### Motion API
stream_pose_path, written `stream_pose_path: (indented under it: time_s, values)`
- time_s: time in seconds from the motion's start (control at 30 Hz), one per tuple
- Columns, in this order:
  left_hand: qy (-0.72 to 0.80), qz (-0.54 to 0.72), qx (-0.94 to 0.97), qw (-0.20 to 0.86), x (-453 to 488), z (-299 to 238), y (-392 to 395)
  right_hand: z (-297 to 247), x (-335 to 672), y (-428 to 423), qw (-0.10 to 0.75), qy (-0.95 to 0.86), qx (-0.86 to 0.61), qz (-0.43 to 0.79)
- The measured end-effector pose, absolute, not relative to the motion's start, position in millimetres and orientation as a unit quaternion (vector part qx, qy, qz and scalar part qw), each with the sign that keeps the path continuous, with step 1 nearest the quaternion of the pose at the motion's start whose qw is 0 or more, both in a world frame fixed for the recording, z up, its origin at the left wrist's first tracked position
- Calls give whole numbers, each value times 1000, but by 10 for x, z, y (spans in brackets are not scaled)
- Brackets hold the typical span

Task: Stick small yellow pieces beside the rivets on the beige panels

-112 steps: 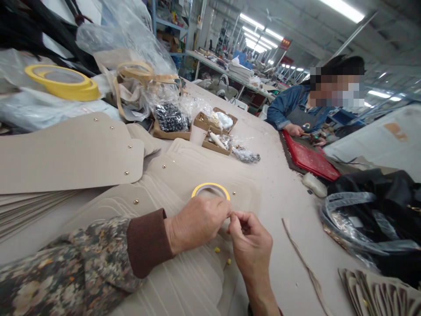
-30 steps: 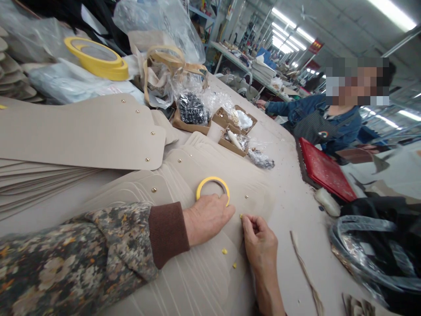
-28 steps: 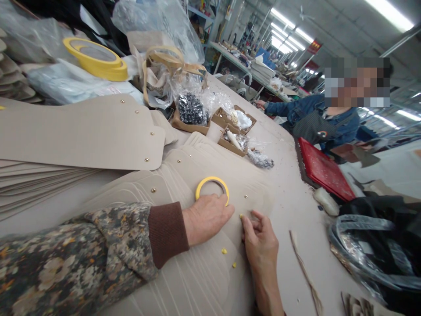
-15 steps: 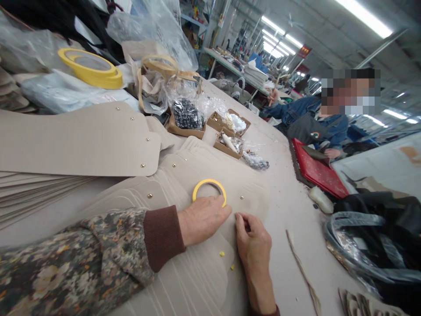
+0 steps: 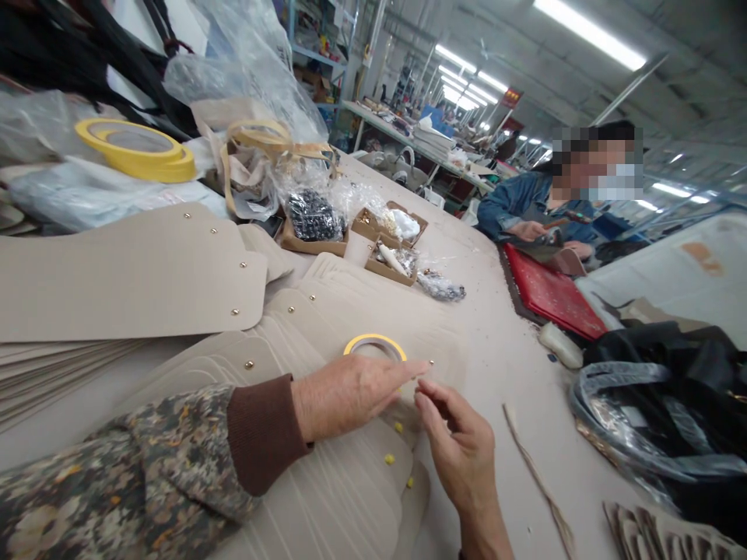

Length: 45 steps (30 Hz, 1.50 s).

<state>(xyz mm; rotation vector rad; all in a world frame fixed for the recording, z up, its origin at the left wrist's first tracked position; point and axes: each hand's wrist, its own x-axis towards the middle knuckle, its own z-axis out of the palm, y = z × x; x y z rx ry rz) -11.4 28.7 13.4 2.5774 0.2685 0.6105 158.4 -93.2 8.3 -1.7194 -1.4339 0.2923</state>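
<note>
Pressing flat with the left hand point(image 5: 350, 393), pinching with the right hand point(image 5: 458, 443).

Left hand open, fingers straight, lying on the top beige panel point(image 5: 350, 482), fingertips next to the small yellow tape ring point(image 5: 374, 344). Right hand just beside, thumb and finger nearly closed; cannot tell if a tiny bit sits between them. Three yellow dots point(image 5: 398, 427) stuck on the panel, right under both hands. Best to hold the panel still and press each dot down gently, lined up with the others.

Beige worktable point(image 5: 496, 327) bears stacked beige panels point(image 5: 134, 272), cardboard trays point(image 5: 388, 260), red mat point(image 5: 552, 292)
</note>
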Motion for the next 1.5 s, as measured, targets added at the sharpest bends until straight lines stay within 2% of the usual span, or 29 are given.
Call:
stream_pose_path:
  time_s: [0.23,0.67,0.83,0.93,1.07,1.17,1.33,1.5]
  values:
    - [100,197,943,251,-101,152,242,104,1497,-886,410,-690,-596,20]
    - [95,176,948,249,-95,207,223,74,1434,-857,390,-677,-621,-54]
    - [121,164,962,181,-94,217,243,38,1387,-873,382,-661,-636,-108]
    - [140,162,966,142,-89,209,231,57,1327,-870,419,-606,-675,-48]
    - [137,195,964,119,-83,224,169,51,1356,-834,520,-414,-723,189]
    - [132,194,966,111,-79,235,142,1,1508,-798,551,-296,-723,292]
    - [197,105,971,85,-38,190,188,-56,1700,-732,495,-291,-753,320]
    - [195,77,974,90,0,161,208,-46,1685,-660,397,-384,-796,249]
